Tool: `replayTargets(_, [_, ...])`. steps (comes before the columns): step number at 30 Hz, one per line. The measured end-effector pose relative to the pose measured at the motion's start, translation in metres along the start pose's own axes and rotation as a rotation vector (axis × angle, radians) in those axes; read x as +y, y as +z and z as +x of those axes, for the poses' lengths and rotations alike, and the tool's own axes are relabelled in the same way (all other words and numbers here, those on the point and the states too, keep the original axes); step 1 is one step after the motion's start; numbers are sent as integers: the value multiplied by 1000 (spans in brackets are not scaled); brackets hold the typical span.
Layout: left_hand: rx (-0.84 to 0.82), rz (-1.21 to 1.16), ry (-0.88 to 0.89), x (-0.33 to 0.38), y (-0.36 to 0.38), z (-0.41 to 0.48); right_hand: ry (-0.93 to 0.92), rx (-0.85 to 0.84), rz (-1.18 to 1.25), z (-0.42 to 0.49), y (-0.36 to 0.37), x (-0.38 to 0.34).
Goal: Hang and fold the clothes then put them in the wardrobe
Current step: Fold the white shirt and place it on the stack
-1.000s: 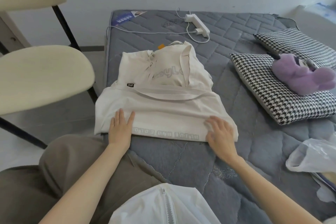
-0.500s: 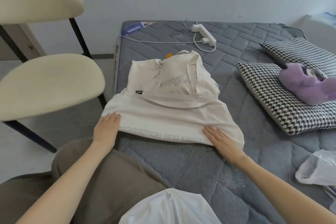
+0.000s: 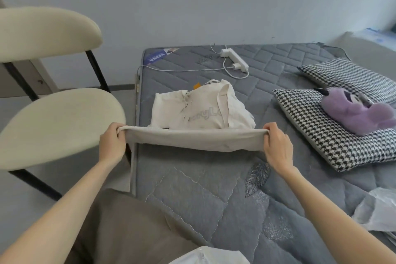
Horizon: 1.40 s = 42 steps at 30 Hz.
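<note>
Now, in the head view, the left hand and the right hand no longer lie flat on the hem as half a second ago: each one has its fingers curled around one near corner of the cream hoodie and holds this edge lifted and stretched above the grey mattress, while the far part of the garment rests on the mattress, near the chair. This probably means the smoothing is finished and the bottom half is about to be folded over the top; the wardrobe is not visible.
</note>
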State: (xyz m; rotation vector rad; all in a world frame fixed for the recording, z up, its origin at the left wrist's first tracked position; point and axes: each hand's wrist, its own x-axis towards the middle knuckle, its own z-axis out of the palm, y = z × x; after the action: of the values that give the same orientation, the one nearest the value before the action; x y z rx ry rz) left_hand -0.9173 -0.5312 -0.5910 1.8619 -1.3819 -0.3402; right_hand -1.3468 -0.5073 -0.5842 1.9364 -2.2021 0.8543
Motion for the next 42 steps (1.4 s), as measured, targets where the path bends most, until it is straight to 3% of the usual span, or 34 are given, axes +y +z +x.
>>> replayTargets(8, [29, -192, -212, 18, 21, 92, 57, 109, -117, 93, 23, -18])
replayTargets(23, [46, -400, -240, 65, 113, 254, 264, 67, -152, 257, 79, -17])
replayTargets(25, [-7, -333, -245, 61, 128, 256, 341, -49, -198, 269, 94, -24])
replayTargets(27, [-61, -143, -100, 54, 145, 243, 353, -160, -235, 268, 112, -35])
replayTargets(30, [-309, 21, 206, 57, 180, 200, 131, -269, -141, 238, 146, -63])
replayTargets(32, [-520, 54, 261, 66, 204, 171, 1, -376, -55, 214, 163, -80])
replayTargets(34, [-673, 139, 228, 70, 226, 152, -23, -445, -50, 203, 172, -82])
replayTargets(36, [-723, 223, 124, 62, 237, 144, 34, -472, -33, 205, 171, -72])
replayTargets(42, [-551, 400, -48, 13, 222, 139, 317, -496, 226, 202, 149, -42])
